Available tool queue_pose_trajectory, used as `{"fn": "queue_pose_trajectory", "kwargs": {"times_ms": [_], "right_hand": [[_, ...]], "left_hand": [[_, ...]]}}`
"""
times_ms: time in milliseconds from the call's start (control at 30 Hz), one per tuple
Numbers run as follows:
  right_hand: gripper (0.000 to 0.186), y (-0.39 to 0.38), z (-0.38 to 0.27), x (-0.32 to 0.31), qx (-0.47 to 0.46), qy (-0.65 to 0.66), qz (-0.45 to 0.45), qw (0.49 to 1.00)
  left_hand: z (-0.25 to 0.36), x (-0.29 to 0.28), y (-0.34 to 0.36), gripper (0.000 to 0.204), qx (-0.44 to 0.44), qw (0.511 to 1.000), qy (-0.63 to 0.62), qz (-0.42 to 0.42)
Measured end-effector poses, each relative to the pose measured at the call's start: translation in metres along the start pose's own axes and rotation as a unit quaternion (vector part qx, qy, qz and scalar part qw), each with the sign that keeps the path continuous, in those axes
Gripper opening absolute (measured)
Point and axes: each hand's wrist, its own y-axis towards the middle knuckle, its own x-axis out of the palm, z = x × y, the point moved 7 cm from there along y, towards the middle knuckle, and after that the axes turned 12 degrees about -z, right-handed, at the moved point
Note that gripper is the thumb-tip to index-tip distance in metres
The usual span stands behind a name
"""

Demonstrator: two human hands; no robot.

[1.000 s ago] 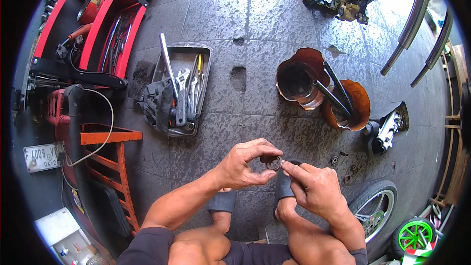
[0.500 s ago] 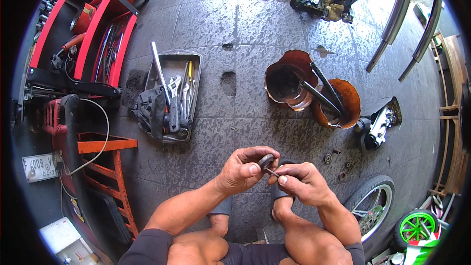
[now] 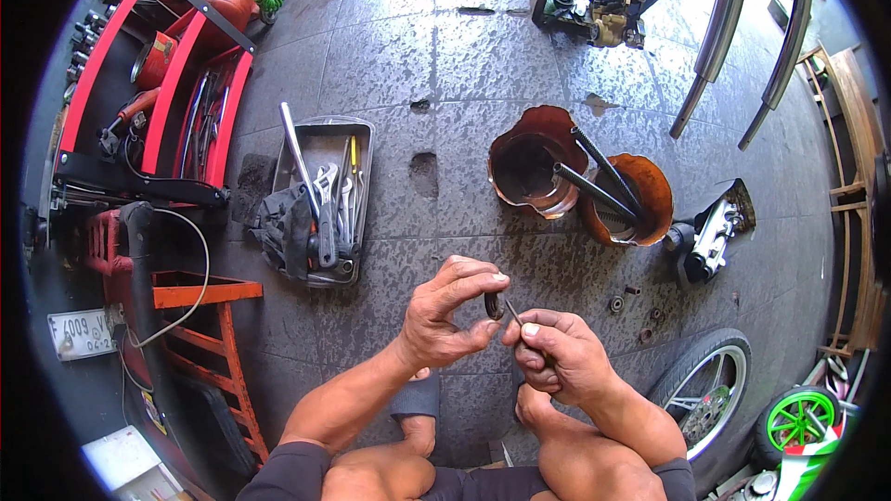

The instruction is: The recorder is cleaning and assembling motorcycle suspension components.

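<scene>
Above my knees, my left hand (image 3: 447,314) pinches a small dark ring-shaped part (image 3: 493,306) between fingertips and thumb. The ring is seen nearly edge-on, so its opening is mostly hidden. Close by on the right, my right hand (image 3: 564,353) is closed round a thin metal rod (image 3: 512,312) with a narrow tip. That tip points up and left beside the ring; whether it touches the ring I cannot tell. The rod's other end is hidden in my palm.
Ahead on the left lies a tool tray (image 3: 368,162) with wrenches. Two rusty tins (image 3: 535,130) hold dark tubes and a spring. Small round parts (image 3: 616,303) lie on the floor, near a wheel (image 3: 719,353). A red tool cart (image 3: 167,97) stands at left.
The ring has turned more edge-on in my left hand, whose thumb is lower. The rod has tilted steeper and its tip has pulled back from the ring. The view has shifted slightly.
</scene>
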Motion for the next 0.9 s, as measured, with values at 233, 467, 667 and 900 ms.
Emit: {"fn": "queue_pose_trajectory", "kwargs": {"times_ms": [233, 467, 667, 900], "right_hand": [[0.023, -0.002, 0.004, -0.010, 0.061, 0.025, 0.012, 0.998], [0.021, -0.016, -0.029, 0.001, -0.073, -0.510, 0.149, 0.844], [0.022, -0.010, -0.035, 0.010, -0.103, -0.605, 0.151, 0.775], [0.019, -0.009, -0.037, 0.012, -0.124, -0.628, 0.177, 0.747]], "left_hand": [[0.014, 0.000, 0.018, 0.057, 0.054, 0.978, 0.176, -0.099], [-0.006, -0.011, 0.006, 0.047, -0.087, 0.994, 0.022, -0.055], [-0.004, -0.007, 0.006, 0.049, -0.062, 0.995, 0.033, -0.071], [-0.005, -0.005, 0.005, 0.048, -0.068, 0.993, 0.070, -0.061]]}}
